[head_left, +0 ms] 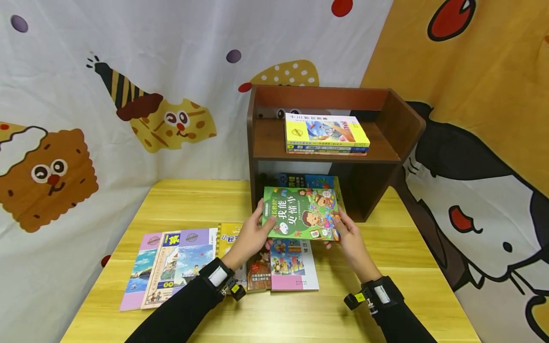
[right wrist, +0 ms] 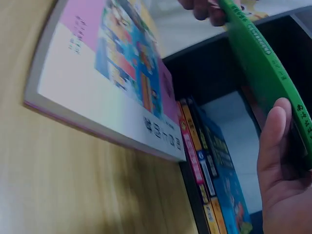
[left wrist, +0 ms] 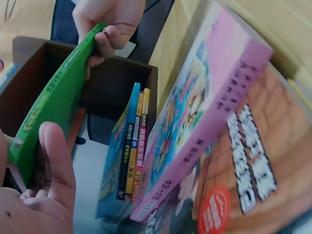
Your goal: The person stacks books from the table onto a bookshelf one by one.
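Observation:
A green picture book (head_left: 296, 224) is held level in both hands before the lower compartment of a brown shelf (head_left: 326, 156). My left hand (head_left: 253, 233) grips its left edge, thumb on the cover. The right hand (head_left: 350, 238) grips the opposite edge, its thumb also on top. Behind the green book, a small stack with a blue book (head_left: 310, 181) on top lies inside the lower compartment. Just below the hands, a pink-and-white book (head_left: 296, 269) lies on the table; its pink spine (left wrist: 214, 131) faces the left wrist camera.
On the upper shelf lies a stack of books with a yellow-and-white one (head_left: 328, 129) on top. Several books, including a purple one (head_left: 195, 252) and a brown one (head_left: 259, 272), overlap along the table (head_left: 274, 314). A patterned curtain (head_left: 171, 43) hangs behind.

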`<state>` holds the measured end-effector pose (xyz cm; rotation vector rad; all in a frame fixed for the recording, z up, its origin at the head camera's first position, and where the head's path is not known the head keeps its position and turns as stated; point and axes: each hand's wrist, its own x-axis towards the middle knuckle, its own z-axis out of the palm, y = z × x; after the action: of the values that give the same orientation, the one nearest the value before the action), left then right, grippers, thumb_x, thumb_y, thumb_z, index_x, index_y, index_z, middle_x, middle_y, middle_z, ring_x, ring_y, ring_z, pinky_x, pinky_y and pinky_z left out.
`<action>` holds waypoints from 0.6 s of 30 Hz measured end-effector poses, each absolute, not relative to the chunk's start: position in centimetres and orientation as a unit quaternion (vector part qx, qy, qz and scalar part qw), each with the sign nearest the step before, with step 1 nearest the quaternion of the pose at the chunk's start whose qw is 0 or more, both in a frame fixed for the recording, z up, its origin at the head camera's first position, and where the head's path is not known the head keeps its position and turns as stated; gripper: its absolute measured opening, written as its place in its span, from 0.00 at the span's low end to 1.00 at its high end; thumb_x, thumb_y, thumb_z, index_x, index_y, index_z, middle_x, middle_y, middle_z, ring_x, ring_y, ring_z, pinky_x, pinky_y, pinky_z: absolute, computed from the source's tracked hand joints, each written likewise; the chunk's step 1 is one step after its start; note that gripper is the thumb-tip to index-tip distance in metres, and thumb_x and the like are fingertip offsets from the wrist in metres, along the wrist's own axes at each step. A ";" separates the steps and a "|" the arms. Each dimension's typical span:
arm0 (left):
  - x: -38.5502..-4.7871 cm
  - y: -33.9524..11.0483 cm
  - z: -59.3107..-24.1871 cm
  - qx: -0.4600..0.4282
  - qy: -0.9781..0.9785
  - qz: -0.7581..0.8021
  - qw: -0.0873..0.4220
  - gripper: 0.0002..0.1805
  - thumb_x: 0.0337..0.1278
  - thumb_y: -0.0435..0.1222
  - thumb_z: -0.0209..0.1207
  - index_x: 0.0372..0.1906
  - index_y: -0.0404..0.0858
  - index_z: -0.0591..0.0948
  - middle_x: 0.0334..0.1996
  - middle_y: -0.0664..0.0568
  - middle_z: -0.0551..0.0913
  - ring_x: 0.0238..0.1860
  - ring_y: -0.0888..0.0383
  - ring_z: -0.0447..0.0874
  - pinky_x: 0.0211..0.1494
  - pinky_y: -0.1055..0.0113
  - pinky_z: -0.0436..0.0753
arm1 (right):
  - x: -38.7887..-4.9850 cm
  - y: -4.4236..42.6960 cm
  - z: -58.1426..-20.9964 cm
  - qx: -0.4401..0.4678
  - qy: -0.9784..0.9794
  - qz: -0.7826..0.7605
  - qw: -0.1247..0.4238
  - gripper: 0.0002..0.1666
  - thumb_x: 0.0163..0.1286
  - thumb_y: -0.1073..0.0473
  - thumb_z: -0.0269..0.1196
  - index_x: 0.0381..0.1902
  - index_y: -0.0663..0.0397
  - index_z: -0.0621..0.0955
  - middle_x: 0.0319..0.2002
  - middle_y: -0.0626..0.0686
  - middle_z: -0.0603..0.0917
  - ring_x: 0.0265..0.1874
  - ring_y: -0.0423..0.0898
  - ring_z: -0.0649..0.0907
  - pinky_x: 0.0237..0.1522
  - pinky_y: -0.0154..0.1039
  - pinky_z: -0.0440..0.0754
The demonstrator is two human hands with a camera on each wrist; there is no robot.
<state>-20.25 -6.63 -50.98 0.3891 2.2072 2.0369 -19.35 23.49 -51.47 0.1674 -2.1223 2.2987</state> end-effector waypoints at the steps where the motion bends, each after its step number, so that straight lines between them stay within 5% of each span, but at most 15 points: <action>1: -20.6 -6.4 -51.1 0.125 0.722 0.677 0.067 0.39 0.69 0.51 0.54 0.73 0.69 0.43 0.35 0.45 0.84 0.18 0.43 0.80 0.26 0.41 0.80 | -19.6 23.8 -51.5 0.050 -0.681 0.731 0.003 0.32 0.79 0.52 0.48 0.77 0.44 0.55 0.58 0.63 0.70 0.22 0.57 0.81 0.23 0.51 0.82; 9: -22.9 -5.3 -51.7 0.100 0.728 0.665 0.132 0.41 0.68 0.50 0.55 0.76 0.60 0.45 0.24 0.41 0.76 0.23 0.42 0.82 0.33 0.43 0.81 | -21.2 26.0 -52.0 0.013 -0.701 0.713 -0.024 0.31 0.80 0.54 0.45 0.77 0.46 0.55 0.56 0.65 0.73 0.25 0.57 0.81 0.27 0.53 0.82; 18: -24.7 -4.1 -52.1 0.088 0.748 0.644 0.135 0.42 0.68 0.49 0.56 0.78 0.56 0.47 0.21 0.54 0.66 0.25 0.43 0.84 0.33 0.46 0.83 | -22.6 27.1 -53.0 -0.015 -0.712 0.700 -0.043 0.32 0.80 0.54 0.45 0.78 0.46 0.52 0.58 0.64 0.73 0.21 0.54 0.82 0.27 0.51 0.83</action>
<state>-24.69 -4.12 -52.12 0.2545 2.1668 1.8646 -22.59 27.07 -52.95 -0.0496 -2.3009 2.2628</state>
